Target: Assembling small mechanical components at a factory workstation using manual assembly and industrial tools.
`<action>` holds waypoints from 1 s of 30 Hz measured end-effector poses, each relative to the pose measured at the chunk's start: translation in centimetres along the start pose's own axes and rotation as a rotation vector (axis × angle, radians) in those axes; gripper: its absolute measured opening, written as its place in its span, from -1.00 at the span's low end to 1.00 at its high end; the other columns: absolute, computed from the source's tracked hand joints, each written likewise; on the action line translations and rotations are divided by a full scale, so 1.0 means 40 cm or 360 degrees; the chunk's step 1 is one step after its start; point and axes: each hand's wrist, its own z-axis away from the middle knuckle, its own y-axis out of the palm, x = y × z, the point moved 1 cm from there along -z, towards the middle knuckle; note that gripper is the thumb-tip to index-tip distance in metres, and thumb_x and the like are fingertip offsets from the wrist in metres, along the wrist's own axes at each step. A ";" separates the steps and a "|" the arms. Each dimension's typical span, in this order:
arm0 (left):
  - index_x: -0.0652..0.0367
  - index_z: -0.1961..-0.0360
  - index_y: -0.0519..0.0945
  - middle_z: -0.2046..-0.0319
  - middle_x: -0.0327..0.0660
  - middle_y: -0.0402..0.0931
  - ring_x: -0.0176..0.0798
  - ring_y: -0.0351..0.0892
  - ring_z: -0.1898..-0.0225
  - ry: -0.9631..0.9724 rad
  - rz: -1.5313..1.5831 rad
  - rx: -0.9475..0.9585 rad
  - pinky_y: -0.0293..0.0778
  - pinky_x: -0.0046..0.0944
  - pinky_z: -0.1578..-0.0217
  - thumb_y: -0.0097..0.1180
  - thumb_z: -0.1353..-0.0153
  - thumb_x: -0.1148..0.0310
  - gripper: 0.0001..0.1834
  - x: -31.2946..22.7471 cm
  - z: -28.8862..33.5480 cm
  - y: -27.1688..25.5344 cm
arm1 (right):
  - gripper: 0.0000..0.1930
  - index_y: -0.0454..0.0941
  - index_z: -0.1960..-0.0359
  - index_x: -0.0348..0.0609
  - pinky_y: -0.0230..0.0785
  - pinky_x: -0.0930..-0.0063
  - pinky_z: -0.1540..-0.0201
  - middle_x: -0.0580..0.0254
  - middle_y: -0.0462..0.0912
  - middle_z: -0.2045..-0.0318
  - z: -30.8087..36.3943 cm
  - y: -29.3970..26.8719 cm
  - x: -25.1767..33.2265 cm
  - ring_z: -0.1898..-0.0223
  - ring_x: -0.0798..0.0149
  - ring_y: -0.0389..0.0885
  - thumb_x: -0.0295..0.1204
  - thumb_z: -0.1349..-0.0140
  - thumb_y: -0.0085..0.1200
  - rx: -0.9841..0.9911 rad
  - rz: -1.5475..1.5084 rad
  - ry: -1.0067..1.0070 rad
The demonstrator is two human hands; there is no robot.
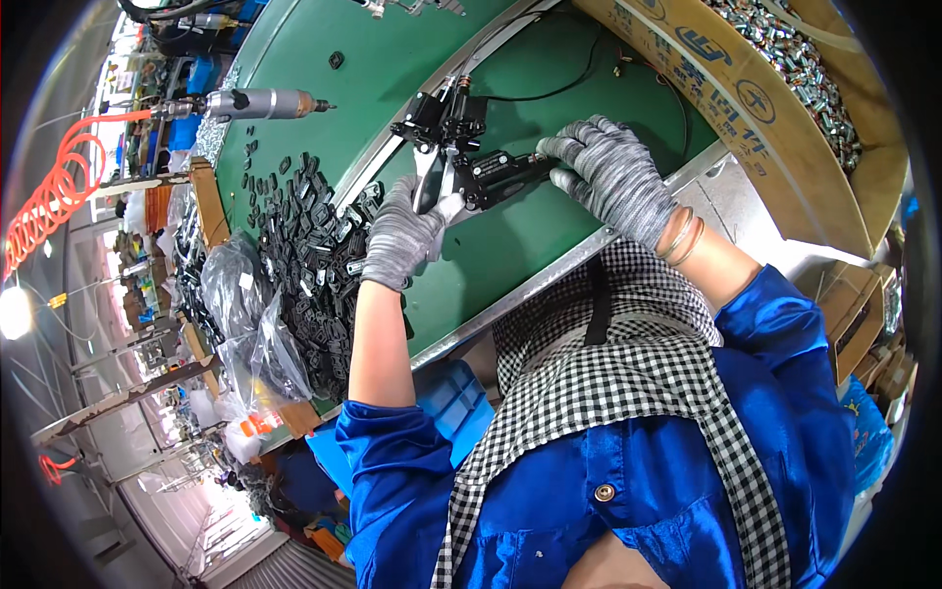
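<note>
My left hand (404, 234), in a grey knit glove, is closed round the silver arms of a black-and-silver mechanical assembly (456, 133). This piece has several black blocks and is held over the green worktop (481, 257). One black cylinder-like block (498, 175) sticks out of it toward the right. At that block's metal-tipped end, the thumb and forefinger of my gloved right hand (613, 177) close in a pinch. Whether a small part also sits between those fingertips is hidden.
A pile of small black parts (312, 231) lies left, beside clear plastic bags (235, 294). A pneumatic screwdriver (265, 104) hangs on a coiled orange hose (74, 147). A cardboard box (726, 108) of small metal parts stands right. A metal rail (378, 152) crosses the worktop; a black cable (559, 90) lies beyond.
</note>
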 end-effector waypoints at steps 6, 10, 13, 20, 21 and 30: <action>0.21 0.22 0.58 0.46 -0.29 0.58 -0.43 0.50 0.43 -0.0146 0.0048 0.0240 0.46 -0.34 0.35 0.29 -0.18 0.26 -0.74 0.018 -0.064 -0.027 | -0.73 0.59 0.08 0.07 0.36 0.18 -0.03 0.25 0.57 0.17 -0.022 0.014 0.000 0.04 0.13 0.50 -0.24 -0.18 0.12 -0.0002 0.0016 0.0054; 0.27 0.13 0.52 0.41 -0.19 0.60 -0.37 0.57 0.41 -0.0083 0.0539 0.0546 0.52 -0.33 0.38 0.29 -0.18 0.34 -0.69 0.055 -0.058 -0.065 | -0.73 0.59 0.09 0.06 0.40 0.19 0.03 0.24 0.57 0.21 -0.011 0.032 0.000 0.10 0.12 0.51 -0.27 -0.17 0.12 -0.0110 0.0088 -0.0025; 0.32 0.06 0.51 0.28 -0.13 0.62 -0.35 0.60 0.36 -0.0114 0.0488 0.0486 0.57 -0.35 0.31 0.37 -0.10 0.25 -0.53 0.066 -0.028 -0.095 | -0.72 0.59 0.07 0.05 0.40 0.18 0.03 0.23 0.56 0.21 -0.012 0.036 -0.012 0.10 0.11 0.51 -0.26 -0.17 0.11 -0.0048 0.0022 -0.0007; 0.25 0.33 0.58 0.57 -0.27 0.53 -0.42 0.52 0.56 -0.0111 -0.0113 0.0621 0.46 -0.36 0.55 0.41 0.00 0.24 -0.66 0.050 0.039 -0.081 | -0.70 0.57 0.05 0.05 0.40 0.17 0.03 0.22 0.56 0.19 -0.020 0.037 -0.001 0.08 0.10 0.51 -0.26 -0.18 0.11 -0.0049 0.0051 -0.0024; 0.25 0.34 0.57 0.58 -0.25 0.52 -0.41 0.51 0.59 -0.0024 -0.0368 0.0555 0.44 -0.35 0.58 0.42 0.00 0.26 -0.67 0.042 0.032 -0.066 | -0.70 0.57 0.05 0.04 0.40 0.17 0.02 0.22 0.56 0.19 -0.019 0.034 -0.002 0.08 0.10 0.51 -0.25 -0.18 0.11 -0.0040 0.0067 0.0006; 0.41 -0.12 0.27 0.18 -0.03 0.57 -0.23 0.61 0.22 -0.0269 0.0032 0.0475 0.58 -0.27 0.25 0.56 0.17 0.14 -0.06 0.049 0.087 0.011 | -0.65 0.56 0.00 0.02 0.40 0.16 -0.01 0.17 0.57 0.14 -0.013 0.032 -0.011 0.03 0.08 0.50 -0.25 -0.16 0.14 0.0042 0.0064 0.0059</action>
